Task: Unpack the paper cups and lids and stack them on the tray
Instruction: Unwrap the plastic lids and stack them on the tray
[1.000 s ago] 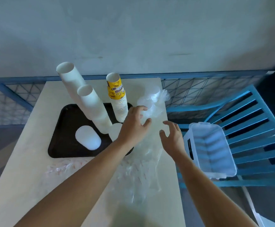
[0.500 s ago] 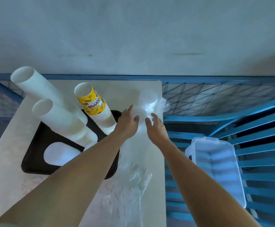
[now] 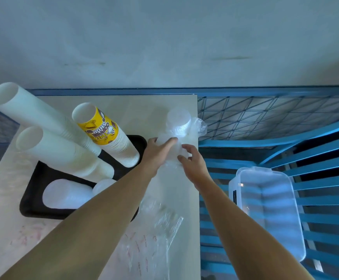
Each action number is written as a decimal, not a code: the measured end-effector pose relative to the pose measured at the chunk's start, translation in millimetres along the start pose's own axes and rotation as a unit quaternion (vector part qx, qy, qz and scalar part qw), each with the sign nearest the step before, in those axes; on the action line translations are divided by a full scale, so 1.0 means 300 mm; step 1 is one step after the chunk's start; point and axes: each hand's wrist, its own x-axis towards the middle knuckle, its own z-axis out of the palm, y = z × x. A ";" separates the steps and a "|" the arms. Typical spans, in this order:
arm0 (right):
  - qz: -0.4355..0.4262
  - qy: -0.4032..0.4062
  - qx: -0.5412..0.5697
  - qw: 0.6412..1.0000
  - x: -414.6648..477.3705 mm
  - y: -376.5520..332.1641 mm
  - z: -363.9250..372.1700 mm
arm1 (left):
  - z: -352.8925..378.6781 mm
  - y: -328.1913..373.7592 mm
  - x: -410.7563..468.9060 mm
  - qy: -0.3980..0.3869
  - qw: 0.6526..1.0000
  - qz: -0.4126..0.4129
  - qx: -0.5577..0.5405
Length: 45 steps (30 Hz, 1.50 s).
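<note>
Left hand [image 3: 156, 153] and right hand [image 3: 194, 164] pinch the bagged lids [image 3: 177, 123] on the counter [image 3: 144, 110]; next, probably: strip wrap, stack on tray [image 3: 30, 199].

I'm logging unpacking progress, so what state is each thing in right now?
lid pack, wrapped in plastic, on the table
left hand, gripping the lid pack
right hand, pinching the lid pack's wrap
plain cup stacks, unwrapped, standing on the tray
printed cup stack, unwrapped, standing on the tray
loose lids, unwrapped, on the tray
empty wrappers, crumpled on the table
clear bin, open, looks empty
</note>
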 end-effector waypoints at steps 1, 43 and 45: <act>-0.008 0.014 0.018 1.000 -0.012 0.004 -0.004 | 0.007 0.008 -0.014 0.001 1.000 -0.011 -0.019; -0.265 0.090 -0.083 0.956 -0.913 -0.341 0.560 | -1.042 -0.332 -0.713 -0.087 0.960 0.255 -0.080; -0.304 0.106 -0.128 0.938 -0.919 -0.338 0.601 | -1.098 -0.342 -0.709 -0.060 0.959 0.269 -0.064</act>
